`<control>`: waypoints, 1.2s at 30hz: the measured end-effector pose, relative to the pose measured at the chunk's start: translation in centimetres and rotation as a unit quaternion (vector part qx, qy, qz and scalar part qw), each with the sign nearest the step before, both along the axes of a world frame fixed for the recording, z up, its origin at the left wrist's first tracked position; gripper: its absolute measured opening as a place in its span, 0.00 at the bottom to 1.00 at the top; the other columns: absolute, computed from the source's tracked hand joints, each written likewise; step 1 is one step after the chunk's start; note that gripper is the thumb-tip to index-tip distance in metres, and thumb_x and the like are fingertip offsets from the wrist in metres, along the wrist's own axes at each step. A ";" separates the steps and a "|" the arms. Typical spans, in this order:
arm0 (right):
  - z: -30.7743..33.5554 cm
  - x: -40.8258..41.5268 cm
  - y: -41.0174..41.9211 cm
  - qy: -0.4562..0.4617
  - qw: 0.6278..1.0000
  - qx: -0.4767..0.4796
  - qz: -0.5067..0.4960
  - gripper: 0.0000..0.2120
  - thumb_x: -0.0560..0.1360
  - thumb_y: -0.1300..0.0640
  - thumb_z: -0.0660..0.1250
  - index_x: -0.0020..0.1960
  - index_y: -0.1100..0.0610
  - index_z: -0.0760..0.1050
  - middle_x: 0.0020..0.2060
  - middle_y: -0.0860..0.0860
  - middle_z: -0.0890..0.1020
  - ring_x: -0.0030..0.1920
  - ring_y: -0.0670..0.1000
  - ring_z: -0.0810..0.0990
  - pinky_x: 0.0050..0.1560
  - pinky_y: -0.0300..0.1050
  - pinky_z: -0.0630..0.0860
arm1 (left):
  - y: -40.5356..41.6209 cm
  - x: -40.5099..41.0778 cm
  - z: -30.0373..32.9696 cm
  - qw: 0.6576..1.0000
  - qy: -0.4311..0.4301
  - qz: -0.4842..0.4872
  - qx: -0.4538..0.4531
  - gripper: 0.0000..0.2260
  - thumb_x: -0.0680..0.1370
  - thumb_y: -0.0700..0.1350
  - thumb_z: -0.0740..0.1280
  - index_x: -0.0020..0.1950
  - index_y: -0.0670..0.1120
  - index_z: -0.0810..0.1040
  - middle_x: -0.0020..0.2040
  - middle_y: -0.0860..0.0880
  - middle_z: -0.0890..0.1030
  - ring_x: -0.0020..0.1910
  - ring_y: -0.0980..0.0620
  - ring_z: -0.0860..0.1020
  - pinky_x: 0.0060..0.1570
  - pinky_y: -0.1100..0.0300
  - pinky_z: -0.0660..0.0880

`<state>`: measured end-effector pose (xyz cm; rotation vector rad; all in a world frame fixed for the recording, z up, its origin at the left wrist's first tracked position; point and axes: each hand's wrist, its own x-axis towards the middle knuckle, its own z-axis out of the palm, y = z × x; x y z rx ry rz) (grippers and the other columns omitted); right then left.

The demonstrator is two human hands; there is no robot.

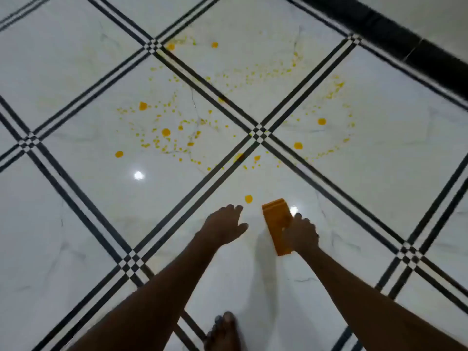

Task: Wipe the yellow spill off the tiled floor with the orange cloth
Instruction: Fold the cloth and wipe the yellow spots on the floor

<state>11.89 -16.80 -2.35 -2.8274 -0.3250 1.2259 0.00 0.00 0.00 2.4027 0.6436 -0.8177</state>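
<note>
A yellow spill point(166, 132) is scattered as many drops and specks over several white floor tiles ahead of me, with one lone drop point(248, 198) close to my hands. My right hand point(301, 235) grips a folded orange cloth point(276, 221) that sticks out towards the spill. My left hand point(224, 225) hovers beside it, fingers loosely spread, holding nothing. Both arms reach forward above the floor.
The glossy white tiled floor point(354, 173) has black double-line borders with checkered crossings. A black skirting band point(395, 34) and a wall run along the top right. My bare foot point(225, 330) stands at the bottom centre. Two light reflections glare on the tiles.
</note>
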 end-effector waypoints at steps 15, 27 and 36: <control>-2.8 1.5 2.4 -0.076 0.971 0.227 -0.017 0.15 0.76 0.41 0.69 0.40 0.52 0.74 0.35 0.49 0.81 0.37 0.50 0.80 0.37 0.44 0.74 | 2.7 5.5 -5.7 0.975 -0.200 -0.059 -0.074 0.28 0.74 0.45 0.73 0.73 0.49 0.70 0.65 0.47 0.76 0.64 0.49 0.74 0.63 0.56 0.70; 6.2 7.9 6.6 -0.052 0.905 0.413 0.088 0.11 0.70 0.67 0.73 0.43 0.51 0.84 0.36 0.45 0.83 0.41 0.48 0.82 0.42 0.44 0.78 | 6.1 7.4 3.7 0.946 -0.320 -0.021 0.042 0.09 0.73 0.45 0.72 0.52 0.50 0.85 0.43 0.51 0.85 0.43 0.52 0.81 0.47 0.53 0.76; -4.5 1.5 3.3 -0.041 0.957 0.190 0.215 0.03 0.75 0.59 0.70 0.49 0.56 0.79 0.44 0.54 0.82 0.50 0.61 0.83 0.42 0.44 0.72 | 2.1 0.2 -7.0 0.986 -0.151 -0.039 0.050 0.13 0.77 0.45 0.64 0.59 0.50 0.83 0.57 0.46 0.83 0.56 0.43 0.80 0.55 0.52 0.76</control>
